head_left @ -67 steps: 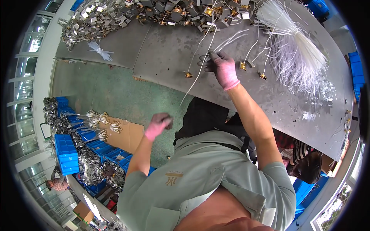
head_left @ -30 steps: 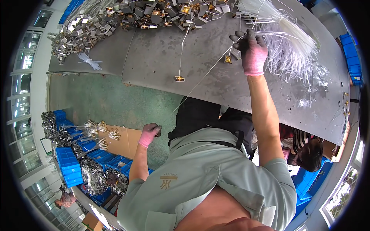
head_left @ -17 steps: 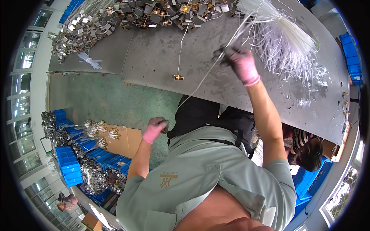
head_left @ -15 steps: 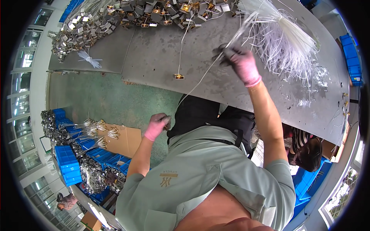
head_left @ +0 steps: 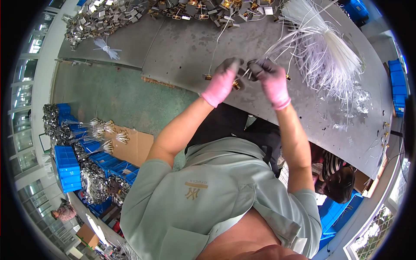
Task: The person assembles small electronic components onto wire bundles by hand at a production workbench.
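My hands, in pink gloves with dark grey fingers, are close together above the near part of the grey metal table. My left hand [head_left: 222, 81] is closed, fingers pinched and slightly blurred, at a thin white wire [head_left: 247, 73]. My right hand [head_left: 272, 82] is closed on white wires that run back toward a large bundle of white wires [head_left: 336, 45]. A small brass-coloured part [head_left: 236, 85] hangs just below my left fingers. Another brass-coloured part [head_left: 208, 77], on a wire, lies left of that hand, and a third [head_left: 288, 77] shows beside my right hand.
Grey block-shaped parts [head_left: 104, 19] with brass-coloured pieces are heaped along the table's far side. A tied white bunch [head_left: 106, 48] lies at the left. Blue crates [head_left: 67, 162] and cardboard [head_left: 132, 145] stand on the floor left. Another person [head_left: 340, 182] is below the right table edge.
My left hand has risen from beside my body to the table, meeting my right hand. The long wire stretched between them is now gathered. My right hand has lowered slightly.
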